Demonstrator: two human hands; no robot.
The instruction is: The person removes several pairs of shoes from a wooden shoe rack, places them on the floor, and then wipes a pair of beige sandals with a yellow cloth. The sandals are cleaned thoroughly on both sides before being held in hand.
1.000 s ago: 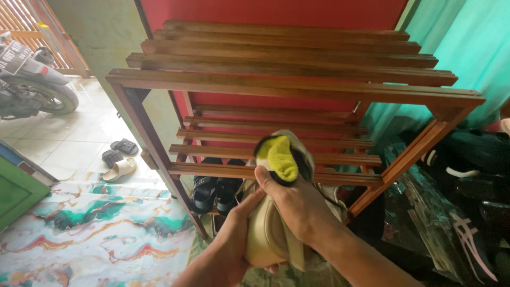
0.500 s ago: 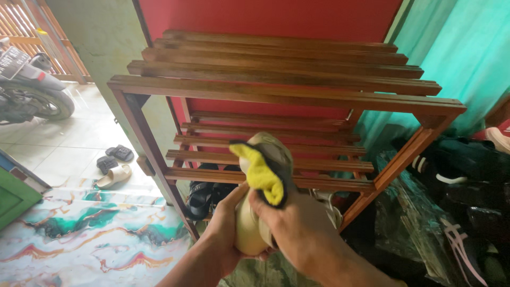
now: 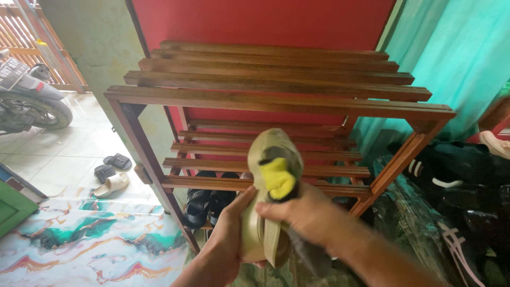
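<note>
Beige rubber is what sits nearest: a slipper point(image 3: 265, 212) is held upright in front of the rack, its sole gripped from the left by the left hand point(image 3: 226, 242), whose fingers are curled around it with the thumb up along the edge. A yellow and dark cloth point(image 3: 279, 179) is pinched against the slipper's upper part by the closed fingers of the right hand point(image 3: 300, 212). Compared with half a second ago, the cloth has been shifted from the top left of the slipper to its middle right, and more of the bare toe is now shown above it; a wiping stroke across the surface is suggested by this.

Just behind, a wooden slatted rack point(image 3: 276, 101) is seen, with black sandals point(image 3: 210, 199) on its lowest shelf. To the right, dark shoes point(image 3: 467, 175) are piled before a teal curtain. Far left, more slippers point(image 3: 110, 172) lie on pale tiles, and a motorbike point(image 3: 29, 101) is parked beyond.
</note>
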